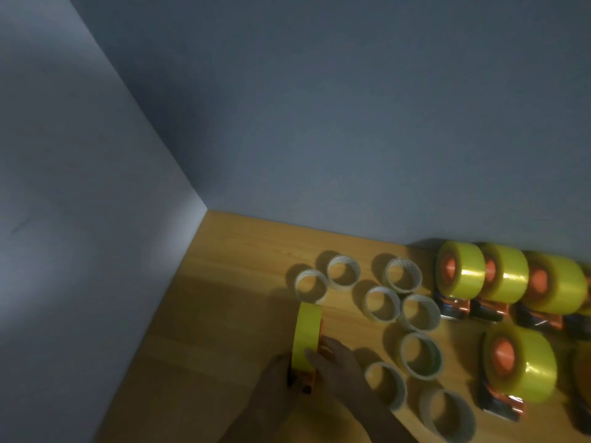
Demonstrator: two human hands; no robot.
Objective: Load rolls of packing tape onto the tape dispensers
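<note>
Currently both hands are on one yellow tape roll (307,337) standing on edge at the near left of the wooden table (230,282), so its core axis runs roughly left-right across the view. Right hand (335,369) is wrapped over the roll's lower right side, fingers curled on the tape face and the orange dispenser (308,380) under it; left hand (273,375) braces the roll's left edge, fingers narrow, though motion blur hides exactly what they pinch. Roll looks seated or nearly seated on the dispenser hub, can't confirm which. Key relation: roll sits directly between the two hands, slightly up-frame of the fingers, right hand has the better purchase, so any push onto the hub or pull of the tape end would probably run along that left-right axis. Empty cardboard cores (382,303) are scattered just right of the hands, well clear. Loaded dispensers (460,273) are lined up along the wall at far right, one more (519,366) nearer. Judging by that, task is well along.
</note>
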